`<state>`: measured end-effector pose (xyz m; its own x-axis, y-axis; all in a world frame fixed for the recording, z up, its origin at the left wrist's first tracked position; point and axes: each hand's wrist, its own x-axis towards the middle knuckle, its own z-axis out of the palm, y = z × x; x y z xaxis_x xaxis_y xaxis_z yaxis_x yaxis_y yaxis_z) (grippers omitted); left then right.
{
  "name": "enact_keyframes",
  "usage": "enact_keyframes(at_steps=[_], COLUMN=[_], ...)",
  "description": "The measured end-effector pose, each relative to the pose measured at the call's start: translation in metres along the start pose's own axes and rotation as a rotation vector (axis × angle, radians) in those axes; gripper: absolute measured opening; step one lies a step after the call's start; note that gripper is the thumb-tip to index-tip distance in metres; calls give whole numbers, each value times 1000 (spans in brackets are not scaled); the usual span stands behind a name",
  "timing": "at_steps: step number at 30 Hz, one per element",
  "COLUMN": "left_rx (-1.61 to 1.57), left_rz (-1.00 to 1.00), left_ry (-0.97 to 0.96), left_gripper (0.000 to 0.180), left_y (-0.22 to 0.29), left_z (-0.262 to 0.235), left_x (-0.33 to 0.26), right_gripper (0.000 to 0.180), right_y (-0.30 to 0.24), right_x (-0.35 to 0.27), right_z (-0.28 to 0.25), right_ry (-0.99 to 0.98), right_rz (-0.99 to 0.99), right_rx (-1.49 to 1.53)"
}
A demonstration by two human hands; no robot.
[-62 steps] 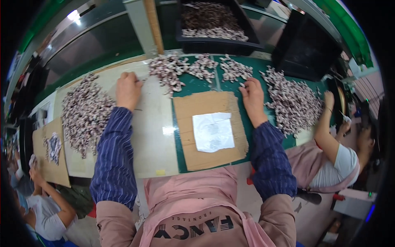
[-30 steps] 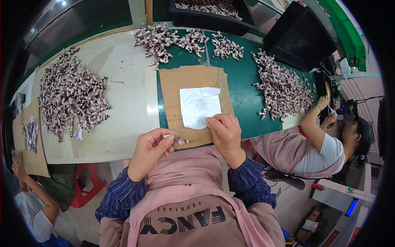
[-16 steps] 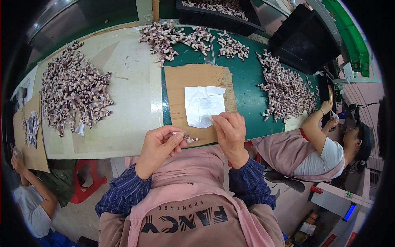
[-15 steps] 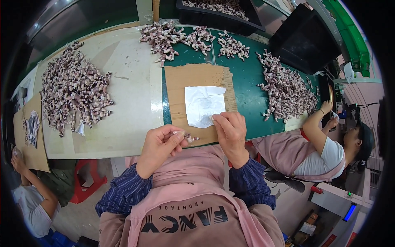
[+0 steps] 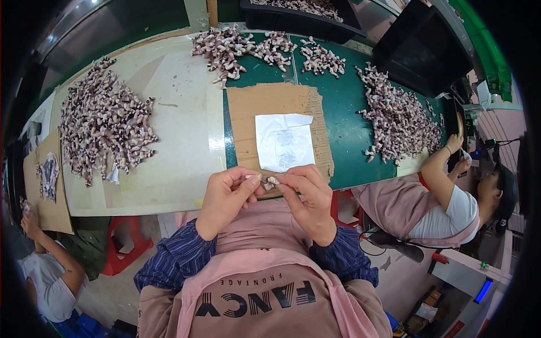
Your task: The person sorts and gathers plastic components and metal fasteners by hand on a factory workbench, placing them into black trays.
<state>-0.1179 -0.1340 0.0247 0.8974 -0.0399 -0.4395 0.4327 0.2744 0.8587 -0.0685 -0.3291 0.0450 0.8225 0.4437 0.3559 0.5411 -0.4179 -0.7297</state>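
"Where's the purple-and-white figurine (image 5: 269,183)?"
"Over the near edge of the cardboard sheet (image 5: 241,121): the left hand (image 5: 224,197) pinches it; the right hand (image 5: 311,198) meets its other end, grip unclear."
"What could go wrong?"
"A loose pinch might drop it past that edge."

Held piece (image 5: 270,183) partly hidden by fingers (image 5: 248,188), black tray (image 5: 298,21) cut off

You've open pale tabletop (image 5: 183,135) left of the cardboard (image 5: 242,118), green surface (image 5: 352,129) right of it; left pile (image 5: 107,121), right pile (image 5: 397,115) bound those (your left hand (image 5: 228,197), right hand (image 5: 309,200) block the near edge).
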Motion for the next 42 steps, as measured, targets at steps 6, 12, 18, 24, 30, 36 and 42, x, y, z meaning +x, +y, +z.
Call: enact_keyframes(at_steps=[6,12,18,24,30,36,42], left_rx=[-1,85,241,123,251,535,492], left_rz=[5,59,179,91,251,283,294], left_ry=[-3,40,102,96,113,-23,30], left_gripper=[18,18,17,17,16,30,39], left_y=[-1,3,3,-1,9,27,11], left_z=[0,3,8,11,13,-1,6], left_x=[-1,-7,-14,-14,-18,-17,-17], right_gripper=[24,23,22,18,17,18,15], right_y=[0,-4,-4,-7,-2,-8,-16], right_x=[0,-4,-4,-6,-9,-2,3], right_z=[3,4,3,7,12,2,6], right_ry=[-18,-71,-47,-56,-62,-99,-112], right_rz=[-27,45,-117,-159,-44,-22,-41], right_rx=[1,94,-51,-36,161,230,223])
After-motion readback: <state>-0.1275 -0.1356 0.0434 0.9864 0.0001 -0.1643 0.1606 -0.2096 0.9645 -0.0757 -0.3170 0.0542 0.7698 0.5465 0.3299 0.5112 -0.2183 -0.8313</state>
